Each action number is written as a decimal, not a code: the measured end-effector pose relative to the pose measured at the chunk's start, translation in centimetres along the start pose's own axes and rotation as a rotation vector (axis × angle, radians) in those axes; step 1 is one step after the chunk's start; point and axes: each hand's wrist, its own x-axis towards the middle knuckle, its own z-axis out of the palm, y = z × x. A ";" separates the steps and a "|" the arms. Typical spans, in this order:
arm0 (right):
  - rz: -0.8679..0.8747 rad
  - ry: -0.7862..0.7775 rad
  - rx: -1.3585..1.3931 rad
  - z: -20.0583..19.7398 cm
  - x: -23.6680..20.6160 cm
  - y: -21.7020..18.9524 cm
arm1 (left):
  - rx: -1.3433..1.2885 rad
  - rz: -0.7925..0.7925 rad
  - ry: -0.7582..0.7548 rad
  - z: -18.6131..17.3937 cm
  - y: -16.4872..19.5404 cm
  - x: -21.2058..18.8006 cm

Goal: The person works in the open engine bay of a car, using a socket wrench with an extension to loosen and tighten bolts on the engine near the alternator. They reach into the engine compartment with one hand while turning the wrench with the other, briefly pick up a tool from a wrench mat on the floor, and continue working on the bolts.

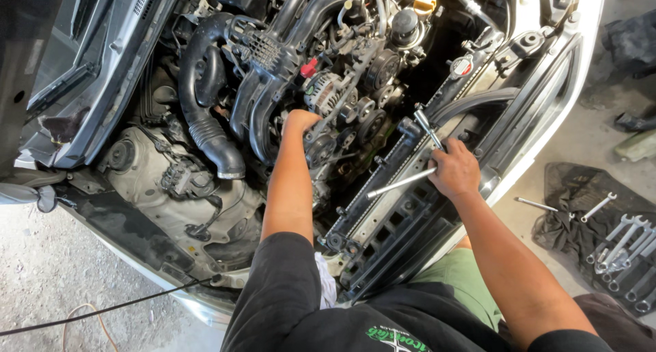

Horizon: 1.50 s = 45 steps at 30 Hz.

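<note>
A chrome T-handle wrench (pixel 417 157) is gripped in the right hand (pixel 454 169) over the radiator (pixel 383 212) — fingers wrapped round its shaft. The left hand (pixel 301 120) is sunk among the engine pulleys (pixel 355 116); its fingers are hidden — their state cannot be told.

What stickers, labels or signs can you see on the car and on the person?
Radiator cap label: round, red and white, on the metal cap at the front of the engine bay.
Shirt print: green lettering on the person's black shirt, bottom edge of view.
No packages, signs or screens show.
</note>
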 end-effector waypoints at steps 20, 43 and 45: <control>-0.004 -0.008 0.006 -0.2 0.1 -0.1 | 0.016 0.005 0.049 -0.3 0.7 -0.4; -0.003 0.004 0.023 -0.5 0.2 -0.1 | -0.118 -0.023 -0.095 0.7 0.7 1.6; -0.011 0.010 0.027 -0.5 0.2 0.0 | -0.157 -0.032 -0.167 1.0 0.8 1.6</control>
